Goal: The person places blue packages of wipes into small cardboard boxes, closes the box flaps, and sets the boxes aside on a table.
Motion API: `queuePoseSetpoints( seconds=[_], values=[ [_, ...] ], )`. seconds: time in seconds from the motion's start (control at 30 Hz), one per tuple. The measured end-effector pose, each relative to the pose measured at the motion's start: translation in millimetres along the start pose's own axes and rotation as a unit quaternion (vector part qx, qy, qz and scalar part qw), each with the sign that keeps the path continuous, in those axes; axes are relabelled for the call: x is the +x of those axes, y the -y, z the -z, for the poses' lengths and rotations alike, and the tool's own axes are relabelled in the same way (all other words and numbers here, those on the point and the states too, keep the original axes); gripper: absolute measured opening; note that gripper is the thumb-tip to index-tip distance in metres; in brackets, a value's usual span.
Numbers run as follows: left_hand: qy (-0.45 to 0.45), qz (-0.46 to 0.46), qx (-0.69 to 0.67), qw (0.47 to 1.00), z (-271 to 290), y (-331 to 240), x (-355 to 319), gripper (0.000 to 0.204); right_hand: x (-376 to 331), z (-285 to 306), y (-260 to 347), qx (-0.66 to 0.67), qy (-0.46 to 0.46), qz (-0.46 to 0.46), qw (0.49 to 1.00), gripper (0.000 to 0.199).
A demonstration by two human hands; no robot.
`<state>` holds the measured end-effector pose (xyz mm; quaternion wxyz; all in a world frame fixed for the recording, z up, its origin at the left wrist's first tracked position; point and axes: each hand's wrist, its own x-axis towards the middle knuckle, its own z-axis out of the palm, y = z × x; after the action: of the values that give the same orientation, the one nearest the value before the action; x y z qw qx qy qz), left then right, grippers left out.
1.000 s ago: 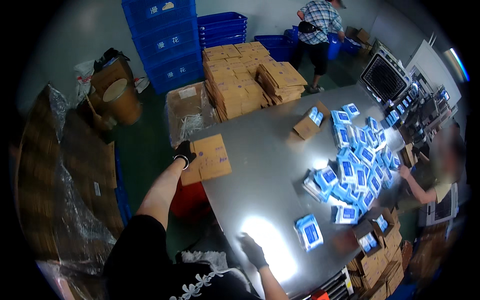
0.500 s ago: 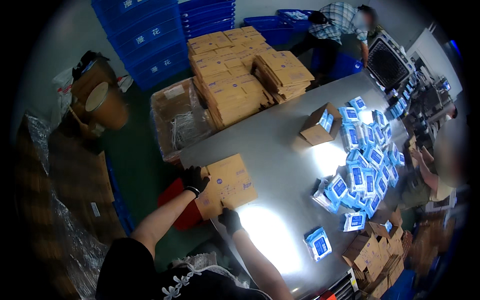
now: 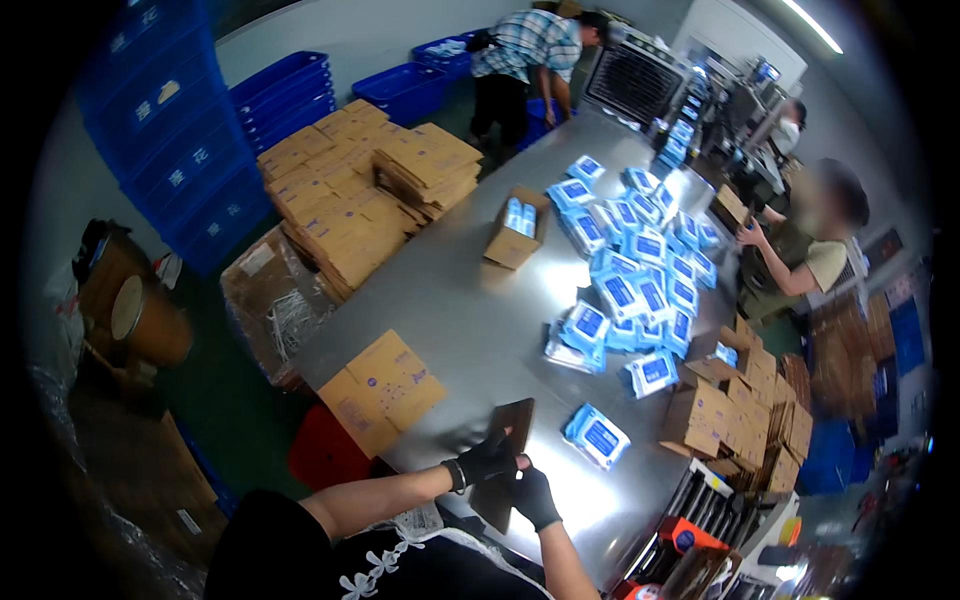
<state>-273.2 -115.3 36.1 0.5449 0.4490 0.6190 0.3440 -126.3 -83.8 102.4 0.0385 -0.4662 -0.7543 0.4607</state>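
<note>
Near the table's front edge I hold a brown cardboard carton (image 3: 514,422), tilted up and seen mostly from its shaded side. My left hand (image 3: 484,460), in a black glove with bare fingertips, is closed at its upper part. My right hand (image 3: 531,495), gloved the same way, grips its near edge, fingers close to the left ones. To their left, a flat printed carton (image 3: 385,390) lies on the table corner, partly over a red tub (image 3: 325,447). A blue-and-white pack of wipes (image 3: 598,437) lies to the right of my hands.
A heap of wipes packs (image 3: 640,290) covers the table's middle right, beside an open carton (image 3: 516,230) holding packs. Stacked flat cartons (image 3: 350,200) stand beyond the left edge. More cartons (image 3: 720,410) are at right. One co-worker (image 3: 530,60) bends at the back; another (image 3: 800,240) works at right.
My hands have moved right from the flat cartons at the table corner, with one carton now raised between them. The view has turned to the right. The far co-worker bends lower.
</note>
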Motion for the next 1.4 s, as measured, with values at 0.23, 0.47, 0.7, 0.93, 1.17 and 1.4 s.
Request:
queuePoseSetpoints(
  seconds=[0.23, 0.47, 0.7, 0.93, 1.17, 1.4],
  values=[
    [0.163, 0.025, -0.391, 0.906, 6.0, 3.3, -1.0, 0.065, 4.0, -25.1, -77.1, 0.412, 0.086, -0.036, 0.906, 0.071],
    [-0.046, -0.134, 0.316, 0.938, 28.0, -63.4, -30.6, 0.036, -32.5, 23.3, -49.7, 0.051, -0.328, 0.011, 0.943, 0.064],
    [-0.208, -0.335, 0.527, 0.752, -29.5, -70.0, 47.3, 0.037, 9.7, 40.7, -71.4, -0.261, -0.19, 0.115, 0.939, 0.033],
    [-0.101, -0.207, 0.606, 0.761, -56.4, -68.0, -14.1, 0.093, 70.5, 14.9, -94.1, 0.155, -0.364, -0.187, 0.899, 0.026],
    [-0.029, -0.361, 0.166, 0.917, 10.4, -62.7, -40.3, 0.091, -10.0, 26.8, -96.5, 0.737, -0.101, -0.129, 0.656, 0.04],
    [-0.039, 0.158, -0.283, 0.945, -15.3, -0.6, -10.7, 0.043, 3.9, -34.4, -9.5, -0.091, -0.118, 0.034, 0.988, 0.031]
  ],
)
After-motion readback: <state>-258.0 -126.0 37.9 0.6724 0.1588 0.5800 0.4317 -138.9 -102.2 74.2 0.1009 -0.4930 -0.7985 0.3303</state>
